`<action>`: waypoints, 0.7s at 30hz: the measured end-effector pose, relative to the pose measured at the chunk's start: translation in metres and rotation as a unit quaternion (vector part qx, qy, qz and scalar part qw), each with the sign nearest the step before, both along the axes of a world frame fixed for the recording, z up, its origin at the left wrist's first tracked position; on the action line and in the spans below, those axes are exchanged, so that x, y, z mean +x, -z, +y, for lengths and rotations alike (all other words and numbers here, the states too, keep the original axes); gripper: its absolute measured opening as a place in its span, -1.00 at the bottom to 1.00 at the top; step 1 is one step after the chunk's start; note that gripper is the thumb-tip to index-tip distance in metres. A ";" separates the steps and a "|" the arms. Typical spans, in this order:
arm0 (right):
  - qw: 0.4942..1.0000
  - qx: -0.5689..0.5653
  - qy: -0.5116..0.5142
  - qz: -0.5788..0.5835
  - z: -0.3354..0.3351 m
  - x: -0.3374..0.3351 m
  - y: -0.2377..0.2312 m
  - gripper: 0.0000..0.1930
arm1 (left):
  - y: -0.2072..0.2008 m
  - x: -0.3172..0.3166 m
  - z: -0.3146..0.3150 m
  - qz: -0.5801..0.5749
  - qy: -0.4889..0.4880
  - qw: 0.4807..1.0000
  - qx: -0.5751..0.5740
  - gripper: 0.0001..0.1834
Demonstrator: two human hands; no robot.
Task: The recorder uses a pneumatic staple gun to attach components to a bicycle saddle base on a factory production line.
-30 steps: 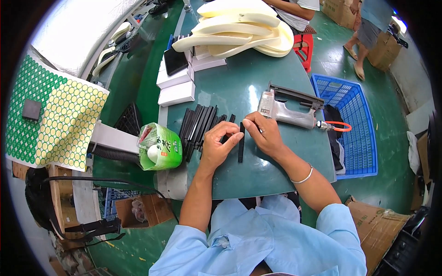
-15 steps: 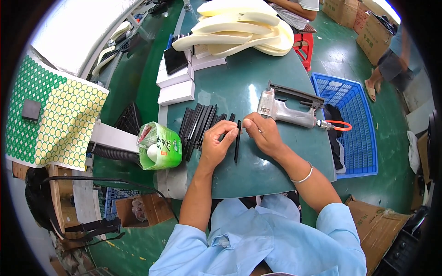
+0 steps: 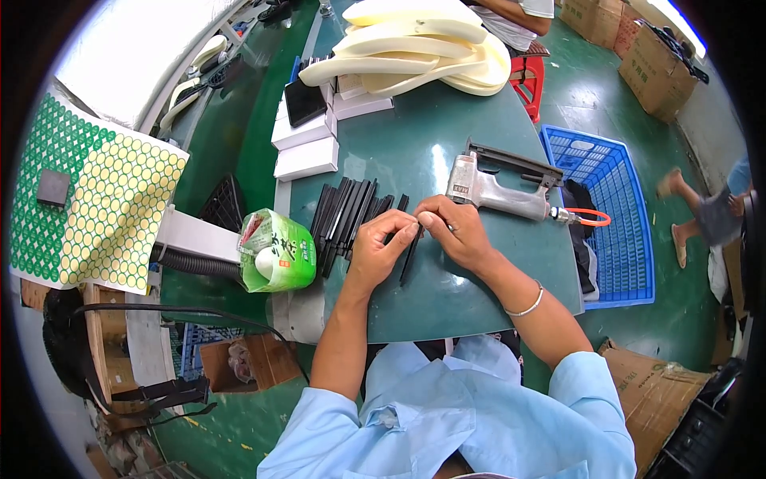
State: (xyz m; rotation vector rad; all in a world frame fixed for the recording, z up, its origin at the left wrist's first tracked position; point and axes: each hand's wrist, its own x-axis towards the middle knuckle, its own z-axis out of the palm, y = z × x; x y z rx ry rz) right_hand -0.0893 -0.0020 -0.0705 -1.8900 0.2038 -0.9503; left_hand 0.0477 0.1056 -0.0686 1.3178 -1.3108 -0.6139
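My left hand and my right hand meet over the green table, fingertips closed together. Between them a thin black strip is pinched, its lower end slanting toward me; its upper part is partly covered by my fingers. Just left of my left hand lies a pile of similar black strips, side by side. Beyond my right hand rests a silver pneumatic staple gun, untouched, with an orange air hose at its handle end.
A green plastic pouch stands at the table's left edge. White boxes carry a black phone. Cream foam pieces are heaped at the far end. A blue crate stands on the right. One person sits beyond; another walks at right.
My hands have drawn together, and the black strip has tilted from near upright, its lower end shifting left. At the far right the walking person has moved nearer.
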 end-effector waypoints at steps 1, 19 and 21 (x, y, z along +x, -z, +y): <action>1.000 0.000 0.000 0.000 0.000 0.000 0.000 -0.79 | 0.000 0.000 0.000 0.000 0.000 1.000 0.000 -0.79; 0.974 0.159 0.128 -0.096 -0.005 0.001 0.008 -0.70 | 0.000 -0.005 0.000 0.070 -0.008 0.996 0.051 -0.67; 0.974 0.156 0.134 -0.096 -0.006 0.001 0.008 -0.69 | -0.001 -0.005 0.000 0.043 -0.018 0.997 0.064 -0.69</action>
